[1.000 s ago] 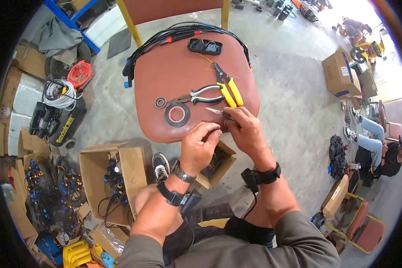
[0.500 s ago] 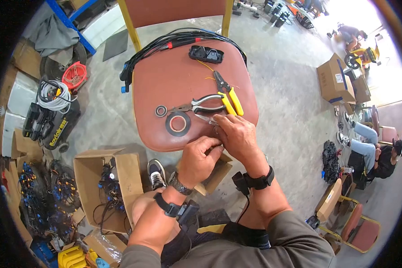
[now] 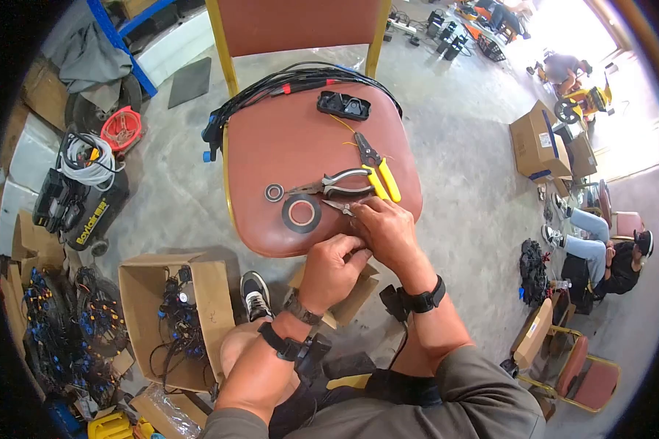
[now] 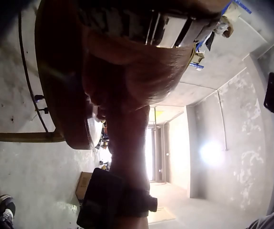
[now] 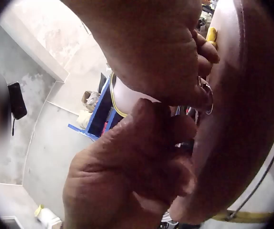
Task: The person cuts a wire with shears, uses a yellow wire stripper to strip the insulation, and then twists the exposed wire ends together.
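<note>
Over the front edge of a red-brown chair seat (image 3: 271, 238), both hands work close together. My right hand (image 3: 389, 233) grips small scissors (image 3: 338, 207); their pointed blades lean left toward a roll of black tape (image 3: 288, 214), and a metal finger loop (image 5: 209, 98) shows in the right wrist view. My left hand (image 3: 331, 272) has its thumb and forefinger brought together, right beside the right fingers; what lies between them is hidden. Beyond the hands lie black-and-white-handled pliers (image 3: 348, 173), yellow-handled wire strippers (image 3: 390, 181) and a small ring bearing (image 3: 274, 200).
A black plastic case (image 3: 344, 106) with thin yellow wire and a bundle of black cables (image 3: 249, 99) lie at the seat's back. An open cardboard box (image 3: 216, 307) with wiring stands at left. At right, a person (image 3: 619, 260) sits near boxes and another chair.
The head view has shifted slightly. Both hands have edged together, and the scissors' blades have moved left, closer to the tape roll. The tools on the seat lie as before.
</note>
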The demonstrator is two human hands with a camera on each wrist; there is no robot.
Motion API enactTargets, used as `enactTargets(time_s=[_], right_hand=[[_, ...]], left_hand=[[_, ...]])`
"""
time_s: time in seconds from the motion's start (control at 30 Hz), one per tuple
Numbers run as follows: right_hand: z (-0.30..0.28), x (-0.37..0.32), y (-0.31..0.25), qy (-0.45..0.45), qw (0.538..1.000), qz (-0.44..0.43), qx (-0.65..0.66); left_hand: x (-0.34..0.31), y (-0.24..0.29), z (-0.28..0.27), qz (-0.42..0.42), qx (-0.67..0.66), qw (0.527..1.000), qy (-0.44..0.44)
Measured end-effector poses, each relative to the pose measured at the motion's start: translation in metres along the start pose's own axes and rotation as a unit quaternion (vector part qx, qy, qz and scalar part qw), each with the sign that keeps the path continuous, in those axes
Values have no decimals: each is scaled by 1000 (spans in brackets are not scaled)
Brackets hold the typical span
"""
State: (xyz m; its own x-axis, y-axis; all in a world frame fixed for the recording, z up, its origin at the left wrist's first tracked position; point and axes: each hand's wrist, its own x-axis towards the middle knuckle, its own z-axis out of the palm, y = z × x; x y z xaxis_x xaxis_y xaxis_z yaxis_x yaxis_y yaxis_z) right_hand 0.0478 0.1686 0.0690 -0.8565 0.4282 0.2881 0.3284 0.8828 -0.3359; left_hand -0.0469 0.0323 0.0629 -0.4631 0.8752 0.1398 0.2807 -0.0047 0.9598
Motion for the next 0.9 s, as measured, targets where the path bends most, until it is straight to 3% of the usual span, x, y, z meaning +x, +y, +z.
enactTargets(time_s=[0.07,0.17,0.27,0.37,0.47,0.67,0.9], right_hand=[[5,1,0,23,999,2,36],[8,6,5,-47,997,29,-46],[5,10,11,-28,997,48,61],[0,26,39,81,994,51,61],[-15,48,62,93,989,116,-6],[4,72,103,4,987,161,-31],[-1,79,111,-15,984,179,-10]], left_hand=[[-1,2,-1,-6,-9,1000,1],[-2,2,-4,-6,-11,1000,1],[-4,2,-8,-9,-21,1000,0],[-5,3,-11,-13,-28,1000,-3],[-4,6,-14,-10,-29,1000,3],[-2,4,-15,-7,-28,1000,5],[-2,3,-15,-2,-7,1000,-20]])
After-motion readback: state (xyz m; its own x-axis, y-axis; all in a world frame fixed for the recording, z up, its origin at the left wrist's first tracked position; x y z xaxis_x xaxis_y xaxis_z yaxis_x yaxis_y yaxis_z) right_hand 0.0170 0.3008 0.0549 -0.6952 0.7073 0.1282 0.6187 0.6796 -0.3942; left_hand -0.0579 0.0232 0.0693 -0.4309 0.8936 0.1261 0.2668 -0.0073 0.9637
